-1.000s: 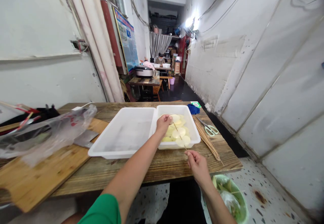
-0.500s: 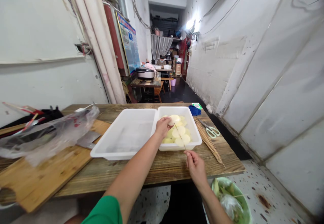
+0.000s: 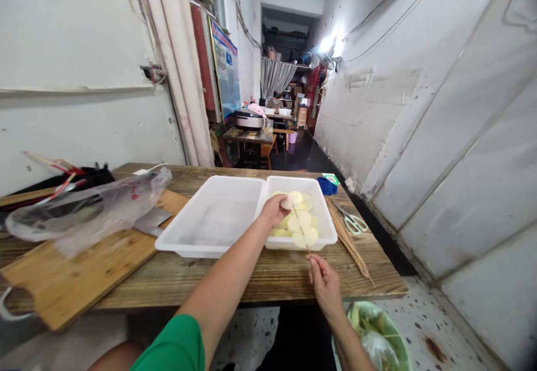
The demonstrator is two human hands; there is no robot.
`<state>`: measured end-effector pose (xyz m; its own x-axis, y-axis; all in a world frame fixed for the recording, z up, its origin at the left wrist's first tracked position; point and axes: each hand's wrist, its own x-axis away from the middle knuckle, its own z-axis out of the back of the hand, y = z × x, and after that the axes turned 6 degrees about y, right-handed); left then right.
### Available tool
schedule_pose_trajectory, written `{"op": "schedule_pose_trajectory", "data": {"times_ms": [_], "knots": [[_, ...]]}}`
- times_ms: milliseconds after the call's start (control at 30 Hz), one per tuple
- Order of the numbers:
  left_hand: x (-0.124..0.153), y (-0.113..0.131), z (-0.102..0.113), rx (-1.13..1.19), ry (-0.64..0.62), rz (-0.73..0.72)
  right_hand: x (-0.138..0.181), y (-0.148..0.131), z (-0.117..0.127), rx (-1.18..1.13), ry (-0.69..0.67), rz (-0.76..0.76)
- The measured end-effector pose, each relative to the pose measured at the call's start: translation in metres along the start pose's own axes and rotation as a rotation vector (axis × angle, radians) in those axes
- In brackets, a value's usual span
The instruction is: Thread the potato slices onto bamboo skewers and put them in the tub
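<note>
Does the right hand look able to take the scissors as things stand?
Probably yes: the scissors lie near the right hand, handles uncovered, with only the low bundle of sticks between. However, this hand holds a skewer, so it may need to release that first.

view turned slightly left, grey curtain [image 3: 276, 77] farther right

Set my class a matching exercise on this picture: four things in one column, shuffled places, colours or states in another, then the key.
Things
1. Left hand
2. Scissors
3. Right hand
4. Sticks

Descriptions
A. Gripping the near end of a skewer
B. Bundled on the table, right of the tray
C. Pinching a slice
D. Pale green handles

Pairs: 1-C, 2-D, 3-A, 4-B
</note>
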<state>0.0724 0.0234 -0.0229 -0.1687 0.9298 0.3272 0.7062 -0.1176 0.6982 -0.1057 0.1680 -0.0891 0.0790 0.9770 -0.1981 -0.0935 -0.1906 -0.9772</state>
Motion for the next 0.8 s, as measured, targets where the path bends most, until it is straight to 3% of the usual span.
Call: {"op": "schedule_pose_trajectory", "data": {"times_ms": [333, 800], "knots": [[0.003, 0.002, -0.002, 0.016, -0.046, 0.044, 0.000, 0.000, 0.005, 0.027, -0.019, -0.009], [-0.001, -0.004, 0.000, -0.085, -0.063, -0.058, 0.000, 0.009, -0.005, -0.010, -0.026, 0.006]]}}
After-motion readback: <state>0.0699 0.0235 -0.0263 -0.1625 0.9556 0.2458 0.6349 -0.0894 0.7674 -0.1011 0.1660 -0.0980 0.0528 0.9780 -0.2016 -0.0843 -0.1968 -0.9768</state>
